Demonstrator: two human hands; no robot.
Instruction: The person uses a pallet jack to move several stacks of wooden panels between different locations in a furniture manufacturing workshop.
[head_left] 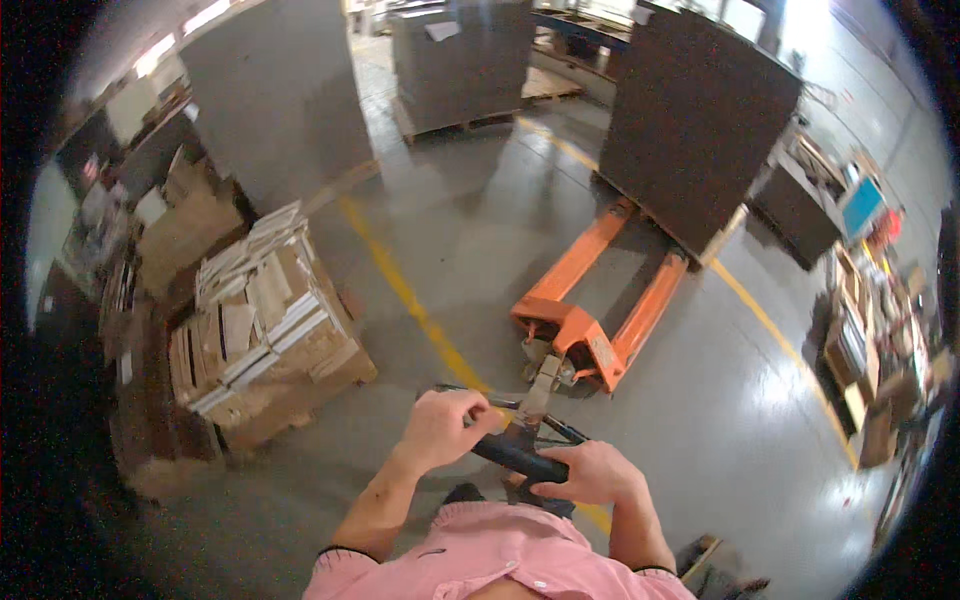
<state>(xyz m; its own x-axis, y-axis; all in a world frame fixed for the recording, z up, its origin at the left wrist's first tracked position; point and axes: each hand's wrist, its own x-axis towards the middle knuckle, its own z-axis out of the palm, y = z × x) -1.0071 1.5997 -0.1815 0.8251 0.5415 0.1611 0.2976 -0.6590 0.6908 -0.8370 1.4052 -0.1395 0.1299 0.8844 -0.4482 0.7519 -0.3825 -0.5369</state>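
Orange metal makes up the body of the pallet truck (575, 330), which stands on the floor just ahead of the fingers of both hands. Its black handle (515, 457) reaches back to them. The right hand (598, 472) is closed around the right end of the near bar, thumb on top and a finger below. The left hand (437, 430) lies over the left end of the handle with its fingers bent in loosely; whether they grip the bar I cannot tell. Between the two hands the middle of the near bar is bare.

Farther out from the fingers, the two forks (652, 310) run forward to the lower edge of a tall dark block (700, 125), ahead and to the right; their tips are hidden there. Left of the left fingers, well apart, sits a heap of boards (265, 320), pale strips piled over brown sheets. Beyond it rises a tall grey block (275, 110). Straight ahead and far from the fingers is another dark block (460, 70), on a pallet, with a white sheet of paper (442, 32) on it.

One yellow line (400, 285) crosses the grey floor (465, 230) ahead of the left fingers; another yellow stripe (780, 325) lies out to the right. Beyond that stripe are loose wood pieces (852, 330) and a blue panel (862, 205). Nearest the body, below both hands, is a pink shirt (500, 550).
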